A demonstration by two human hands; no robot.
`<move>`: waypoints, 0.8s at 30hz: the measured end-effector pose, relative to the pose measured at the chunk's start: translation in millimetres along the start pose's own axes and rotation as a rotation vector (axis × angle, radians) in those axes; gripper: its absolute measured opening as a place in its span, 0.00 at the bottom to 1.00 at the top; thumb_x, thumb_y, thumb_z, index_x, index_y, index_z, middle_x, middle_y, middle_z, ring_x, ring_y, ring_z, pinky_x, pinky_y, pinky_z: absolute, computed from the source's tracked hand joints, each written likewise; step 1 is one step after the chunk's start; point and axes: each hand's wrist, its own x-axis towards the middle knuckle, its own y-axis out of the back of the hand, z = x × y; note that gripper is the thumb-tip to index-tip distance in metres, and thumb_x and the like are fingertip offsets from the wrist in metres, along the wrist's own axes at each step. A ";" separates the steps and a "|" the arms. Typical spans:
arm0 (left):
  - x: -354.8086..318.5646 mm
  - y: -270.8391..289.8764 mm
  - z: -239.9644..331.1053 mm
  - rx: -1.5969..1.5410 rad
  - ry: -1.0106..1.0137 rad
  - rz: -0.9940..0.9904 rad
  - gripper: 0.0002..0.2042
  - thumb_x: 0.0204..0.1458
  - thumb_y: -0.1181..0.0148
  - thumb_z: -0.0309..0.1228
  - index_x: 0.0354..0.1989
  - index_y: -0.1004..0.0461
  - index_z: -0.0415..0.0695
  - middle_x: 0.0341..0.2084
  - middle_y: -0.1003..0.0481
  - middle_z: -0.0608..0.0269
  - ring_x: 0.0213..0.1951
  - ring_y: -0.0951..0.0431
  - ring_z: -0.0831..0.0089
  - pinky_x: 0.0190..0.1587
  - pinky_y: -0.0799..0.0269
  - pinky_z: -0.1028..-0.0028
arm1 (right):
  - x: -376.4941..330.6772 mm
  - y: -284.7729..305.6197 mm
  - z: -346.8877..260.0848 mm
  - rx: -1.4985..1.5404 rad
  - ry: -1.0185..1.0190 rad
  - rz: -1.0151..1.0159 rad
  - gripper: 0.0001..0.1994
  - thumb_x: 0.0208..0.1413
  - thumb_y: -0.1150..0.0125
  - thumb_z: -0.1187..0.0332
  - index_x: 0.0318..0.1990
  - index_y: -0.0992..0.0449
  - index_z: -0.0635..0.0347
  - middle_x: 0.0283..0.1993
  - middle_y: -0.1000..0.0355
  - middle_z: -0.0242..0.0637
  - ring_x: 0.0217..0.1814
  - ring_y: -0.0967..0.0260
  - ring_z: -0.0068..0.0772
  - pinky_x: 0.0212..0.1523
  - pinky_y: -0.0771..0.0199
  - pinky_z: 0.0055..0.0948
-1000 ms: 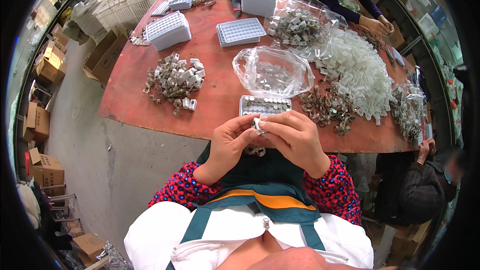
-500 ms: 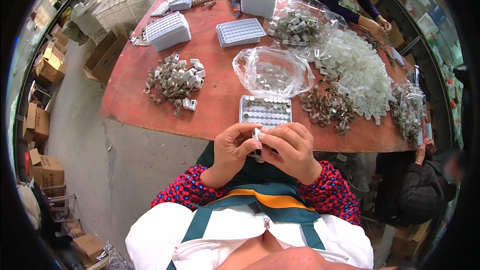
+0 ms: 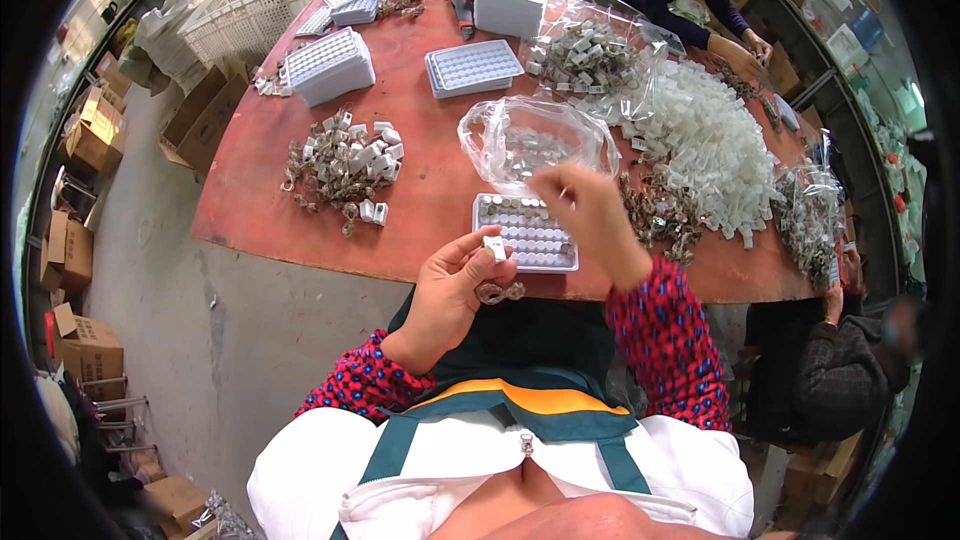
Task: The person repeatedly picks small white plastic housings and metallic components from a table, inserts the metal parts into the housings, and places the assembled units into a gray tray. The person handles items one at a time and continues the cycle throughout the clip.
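Between the thumb and fingers of my left hand (image 3: 450, 285) is a small white plastic keychain (image 3: 495, 247), with metal rings (image 3: 499, 293) dangling below it. My right hand (image 3: 590, 210) is raised over the right part of a white tray (image 3: 574, 262); its fingers look curled but are smeared by motion, so whether they hold anything is unclear. Rows of round hollows fill the tray, with silvery disc-shaped pieces (image 3: 505, 205) along its far rows. Just beyond it lies an opened clear plastic bag (image 3: 480, 145) with small shiny pieces inside.
A keychain heap (image 3: 345, 165) lies left; a bagged one (image 3: 590, 55) lies farther back. Translucent plastic pieces (image 3: 710, 155) and metal rings (image 3: 660, 220) cover the right. Tray stacks (image 3: 330, 68) and red-handled pliers (image 3: 462, 15) stand farther away. Co-workers' hands (image 3: 738, 55) are at the table's far right.
My right hand has left the keychain and moved forward and right, over the tray. My left hand keeps the keychain, slightly lower and to the left.
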 end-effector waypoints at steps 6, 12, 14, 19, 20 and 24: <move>1.0 -3.1 13.0 -0.094 0.081 -0.086 0.18 0.67 0.47 0.29 0.63 0.34 0.38 0.50 0.23 0.50 0.48 0.18 0.65 0.53 0.22 0.66 | 66.5 -12.5 59.7 -0.482 -0.029 -0.049 0.13 0.52 0.32 0.63 0.45 0.16 0.54 0.41 0.23 0.40 0.46 0.24 0.45 0.49 0.26 0.40; 2.9 0.3 19.5 -0.119 0.088 -0.056 0.18 0.69 0.50 0.33 0.63 0.34 0.38 0.51 0.23 0.51 0.48 0.18 0.67 0.53 0.22 0.67 | 61.7 -17.0 62.7 -0.477 0.040 -0.044 0.08 0.49 0.30 0.64 0.38 0.15 0.51 0.40 0.23 0.35 0.50 0.26 0.43 0.50 0.25 0.40; 4.4 -0.2 18.7 -0.126 0.080 -0.054 0.18 0.69 0.51 0.33 0.63 0.35 0.38 0.50 0.23 0.50 0.47 0.18 0.66 0.53 0.21 0.65 | 59.8 -14.2 59.8 -0.407 0.021 -0.026 0.07 0.50 0.31 0.67 0.36 0.17 0.54 0.38 0.21 0.36 0.45 0.23 0.42 0.45 0.24 0.37; 3.0 -1.0 17.4 -0.108 0.087 -0.033 0.18 0.69 0.51 0.33 0.62 0.34 0.38 0.49 0.23 0.50 0.46 0.17 0.66 0.53 0.20 0.65 | 59.1 -9.7 63.2 -0.050 -0.065 0.013 0.07 0.54 0.33 0.71 0.39 0.18 0.59 0.35 0.20 0.37 0.36 0.21 0.35 0.38 0.24 0.30; 2.7 -1.0 17.2 -0.098 0.084 -0.032 0.18 0.69 0.50 0.33 0.62 0.34 0.38 0.49 0.22 0.50 0.46 0.17 0.66 0.53 0.20 0.65 | 59.1 -8.8 65.1 -0.005 -0.069 0.004 0.07 0.55 0.33 0.71 0.39 0.18 0.61 0.35 0.20 0.37 0.36 0.22 0.32 0.38 0.24 0.29; 2.2 -0.2 16.5 -0.082 0.077 -0.031 0.18 0.68 0.50 0.33 0.62 0.33 0.38 0.49 0.22 0.50 0.46 0.17 0.66 0.53 0.20 0.65 | 59.4 -2.7 68.0 0.344 -0.173 -0.058 0.07 0.59 0.35 0.71 0.41 0.19 0.65 0.37 0.20 0.33 0.37 0.23 0.22 0.37 0.25 0.24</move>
